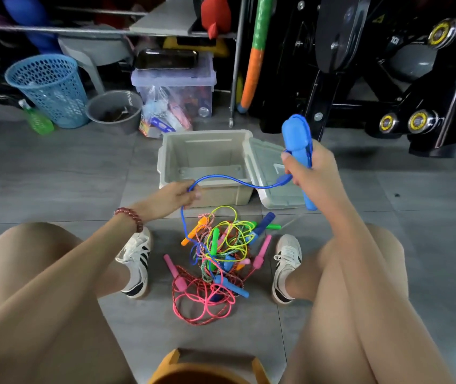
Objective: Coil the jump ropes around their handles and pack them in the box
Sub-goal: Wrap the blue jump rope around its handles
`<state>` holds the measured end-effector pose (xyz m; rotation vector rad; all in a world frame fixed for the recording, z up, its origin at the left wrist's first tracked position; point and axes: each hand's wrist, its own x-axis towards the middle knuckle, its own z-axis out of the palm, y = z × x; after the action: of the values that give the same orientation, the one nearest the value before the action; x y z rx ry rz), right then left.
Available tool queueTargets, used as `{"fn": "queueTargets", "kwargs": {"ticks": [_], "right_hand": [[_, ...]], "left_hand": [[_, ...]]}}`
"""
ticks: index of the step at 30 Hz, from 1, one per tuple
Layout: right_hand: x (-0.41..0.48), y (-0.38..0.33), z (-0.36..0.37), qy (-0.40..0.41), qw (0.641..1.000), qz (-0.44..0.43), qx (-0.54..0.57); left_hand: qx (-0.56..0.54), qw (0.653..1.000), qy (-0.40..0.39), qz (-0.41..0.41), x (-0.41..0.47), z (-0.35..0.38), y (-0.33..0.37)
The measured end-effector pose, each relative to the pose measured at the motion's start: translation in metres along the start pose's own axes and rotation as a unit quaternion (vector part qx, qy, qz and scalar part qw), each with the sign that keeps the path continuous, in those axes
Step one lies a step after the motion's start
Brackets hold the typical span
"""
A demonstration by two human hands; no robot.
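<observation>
My right hand [308,167]: closed around a pair of blue handles [297,142], held side by side and roughly upright, raised above the box's lid — the upper ends stick out over my fist, one lower end pokes out below it.

My left hand [178,196]: fingers pinched shut on the blue rope [222,178], held in front of the near wall of the box; a red bead bracelet [129,217] sits on that wrist.

Blue rope: it arcs from my left-hand pinch across the front of the box to the handles in my right hand, and a second stretch drops from my left hand down into the pile on the floor.

Box [171,162]: beige, open, standing on the grey tiled floor [55,176] straight ahead of me; I see no ropes inside, only its bare bottom.

Lid [271,173]: off the box, leaning tilted against its right side.

Pile of jump ropes [215,256]: a loose tangle on the floor between my two shoes, just in front of the box — yellow-green, pink, red-patterned and blue cords with orange, green, pink and blue handles mixed through it.

Pink handle [175,273]: at the left edge of the pile, its pink and red cords looping out towards me.

My seat: an orange stool [174,364] shows at the bottom edge, between my knees.
</observation>
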<state>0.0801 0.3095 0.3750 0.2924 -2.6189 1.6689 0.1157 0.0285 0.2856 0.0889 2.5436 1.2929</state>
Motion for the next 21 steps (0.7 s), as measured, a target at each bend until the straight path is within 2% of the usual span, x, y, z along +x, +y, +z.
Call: {"fn": "queueTargets", "kwargs": {"ticks": [2,5,10,13,18,21], "right_hand": [[0.001,0.007,0.004,-0.009,0.996,-0.012,-0.092],[-0.002,0.006,0.016,-0.066,0.984,-0.015,-0.163],[-0.017,-0.007,0.05,-0.231,0.966,0.002,-0.116],[-0.021,-0.014,0.06,-0.294,0.953,0.026,-0.063],[-0.02,-0.017,0.059,-0.271,0.955,0.095,0.066],[-0.021,-0.014,0.06,-0.24,0.963,0.107,0.067]], "left_hand": [[-0.064,0.997,0.045,0.005,-0.007,0.002,0.009],[-0.074,0.993,0.08,0.042,-0.016,0.007,0.026],[-0.133,0.982,0.101,0.092,-0.017,0.016,0.056],[-0.165,0.973,0.132,0.094,-0.016,0.017,0.062],[-0.191,0.962,0.174,0.094,-0.018,0.016,0.073],[-0.229,0.956,0.159,0.093,-0.02,0.018,0.073]]}}
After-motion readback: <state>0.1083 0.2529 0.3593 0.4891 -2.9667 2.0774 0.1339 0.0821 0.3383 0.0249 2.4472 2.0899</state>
